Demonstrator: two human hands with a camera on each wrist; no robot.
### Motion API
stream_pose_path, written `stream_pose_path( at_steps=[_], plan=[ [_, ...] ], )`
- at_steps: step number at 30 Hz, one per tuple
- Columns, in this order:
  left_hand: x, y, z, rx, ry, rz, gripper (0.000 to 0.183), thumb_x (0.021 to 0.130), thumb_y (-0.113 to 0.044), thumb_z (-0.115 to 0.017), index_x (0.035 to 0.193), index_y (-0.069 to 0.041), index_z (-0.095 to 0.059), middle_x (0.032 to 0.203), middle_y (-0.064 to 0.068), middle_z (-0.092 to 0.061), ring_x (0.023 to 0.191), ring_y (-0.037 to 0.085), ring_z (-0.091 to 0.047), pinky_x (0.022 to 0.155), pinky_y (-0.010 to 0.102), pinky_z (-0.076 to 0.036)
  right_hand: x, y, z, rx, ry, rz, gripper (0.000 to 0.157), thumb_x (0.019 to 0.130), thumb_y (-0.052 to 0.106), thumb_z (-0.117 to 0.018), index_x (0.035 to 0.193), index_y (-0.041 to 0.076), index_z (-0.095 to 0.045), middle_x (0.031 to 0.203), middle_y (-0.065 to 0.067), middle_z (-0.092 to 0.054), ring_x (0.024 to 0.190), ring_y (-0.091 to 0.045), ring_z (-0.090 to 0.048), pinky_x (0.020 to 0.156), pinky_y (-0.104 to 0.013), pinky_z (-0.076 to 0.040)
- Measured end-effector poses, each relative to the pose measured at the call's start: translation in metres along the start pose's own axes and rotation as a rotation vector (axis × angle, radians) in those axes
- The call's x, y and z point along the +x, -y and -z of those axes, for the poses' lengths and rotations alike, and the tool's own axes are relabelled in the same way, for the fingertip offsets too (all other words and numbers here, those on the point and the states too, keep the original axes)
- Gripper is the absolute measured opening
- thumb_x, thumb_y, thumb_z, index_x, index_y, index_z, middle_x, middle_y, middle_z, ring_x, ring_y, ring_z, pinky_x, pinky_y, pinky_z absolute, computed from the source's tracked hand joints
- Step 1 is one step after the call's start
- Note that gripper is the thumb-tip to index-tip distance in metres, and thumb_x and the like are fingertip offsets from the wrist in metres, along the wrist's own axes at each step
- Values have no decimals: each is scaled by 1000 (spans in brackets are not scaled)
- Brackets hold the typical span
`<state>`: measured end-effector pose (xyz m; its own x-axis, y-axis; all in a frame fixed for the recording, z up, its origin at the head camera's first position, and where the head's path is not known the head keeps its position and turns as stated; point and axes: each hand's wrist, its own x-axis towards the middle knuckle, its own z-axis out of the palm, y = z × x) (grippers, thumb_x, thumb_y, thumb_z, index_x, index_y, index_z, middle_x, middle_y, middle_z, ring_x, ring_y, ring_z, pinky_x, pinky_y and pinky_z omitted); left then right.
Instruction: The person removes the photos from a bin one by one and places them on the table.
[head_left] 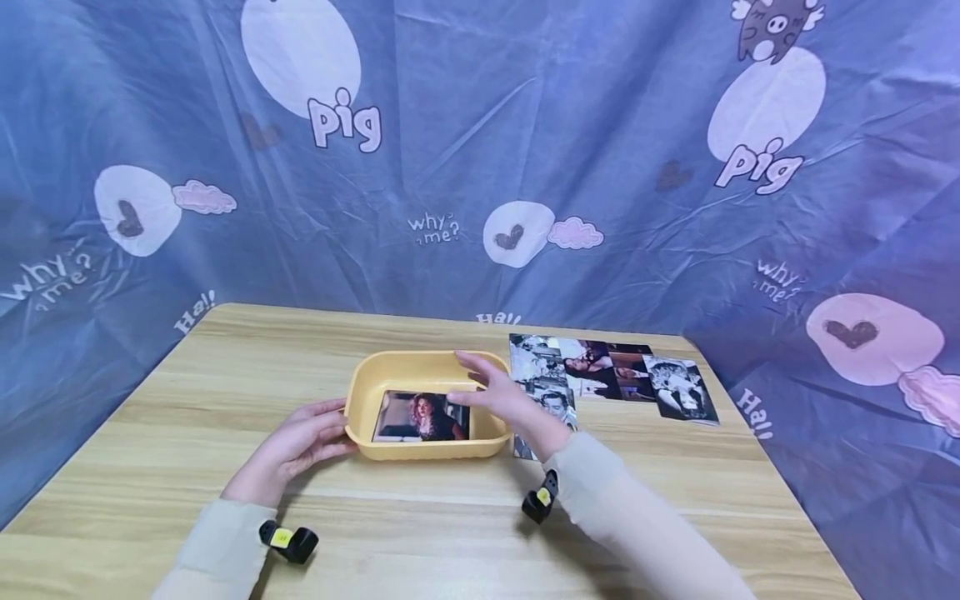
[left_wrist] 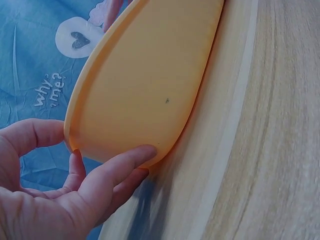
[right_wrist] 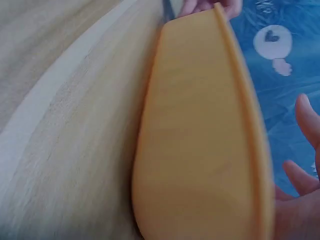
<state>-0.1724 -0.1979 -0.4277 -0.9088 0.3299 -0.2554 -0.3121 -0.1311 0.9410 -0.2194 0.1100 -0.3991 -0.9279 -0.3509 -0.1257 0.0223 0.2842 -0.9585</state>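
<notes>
A yellow plastic basin [head_left: 435,452] stands on the table, with a colour photo card [head_left: 431,417] of a curly-haired person lying inside it. My left hand [head_left: 303,437] touches the basin's left end; in the left wrist view its fingertips [left_wrist: 145,152] rest against the outer wall and rim. Over the right end of the basin, my right hand [head_left: 510,400] hovers with spread fingers, and nothing shows in its grasp. The right wrist view has that hand [right_wrist: 302,210] beside the rim. Whether more cards lie under the top one cannot be seen.
Several photo cards [head_left: 592,367] lie overlapping right of the basin, some black-and-white, some colour. One black-and-white card [head_left: 682,387] is at the far right of them. Blue printed cloth [head_left: 465,167] hangs behind and around the wooden table [head_left: 420,533].
</notes>
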Motion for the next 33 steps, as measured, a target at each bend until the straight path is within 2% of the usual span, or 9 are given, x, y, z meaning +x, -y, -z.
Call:
stream_pose_path(
  at_steps=[4,7,10,13,20,26,33],
  plan=[
    [3,0,-1,3,-3,4,68,94,-2,-49,146,18,-9,115,12,-64,97,13,-67,90,34,-59,11,-6,-9,-34,42,-42,67,84,13,-74,144,20,-46,153,-9,-38,141,-36,-32,119,-56,-27],
    [4,-1,-3,9,-6,8,69,94,-2,-50,146,18,-9,119,16,-63,97,13,-67,90,35,-59,17,-11,-13,-85,40,-69,63,83,16,-75,141,21,-50,151,-11,-40,139,-37,-35,118,-57,-27],
    [6,-1,-4,16,-10,10,69,94,-2,-50,146,18,-9,126,22,-58,98,14,-66,90,35,-59,22,-15,-15,-191,36,-95,67,79,20,-79,140,25,-51,150,-9,-43,139,-38,-35,118,-60,-26],
    [6,-1,-5,18,-14,10,69,93,-2,-50,146,18,-10,127,23,-57,99,15,-66,90,36,-59,24,-16,-17,-294,56,-110,75,76,21,-82,143,25,-48,151,-9,-42,140,-37,-33,119,-58,-26],
    [6,-1,-2,11,-6,4,69,94,-2,-50,146,18,-9,117,13,-63,96,13,-67,90,35,-59,25,-17,-23,-416,123,-65,86,72,13,-85,146,10,-41,149,-16,-42,139,-35,-35,121,-47,-28],
    [4,1,-2,4,9,6,68,95,-2,-49,146,18,-8,115,11,-64,97,14,-67,90,35,-59,25,-17,-26,-588,138,-48,86,69,17,-87,144,9,-44,148,-14,-43,138,-34,-36,119,-47,-32],
    [3,4,0,27,-2,5,68,95,-2,-48,146,18,-7,117,12,-61,98,13,-65,90,35,-59,29,-21,-33,-746,102,4,80,67,17,-89,137,8,-53,139,-16,-46,128,-37,-40,110,-47,-41]
  ],
)
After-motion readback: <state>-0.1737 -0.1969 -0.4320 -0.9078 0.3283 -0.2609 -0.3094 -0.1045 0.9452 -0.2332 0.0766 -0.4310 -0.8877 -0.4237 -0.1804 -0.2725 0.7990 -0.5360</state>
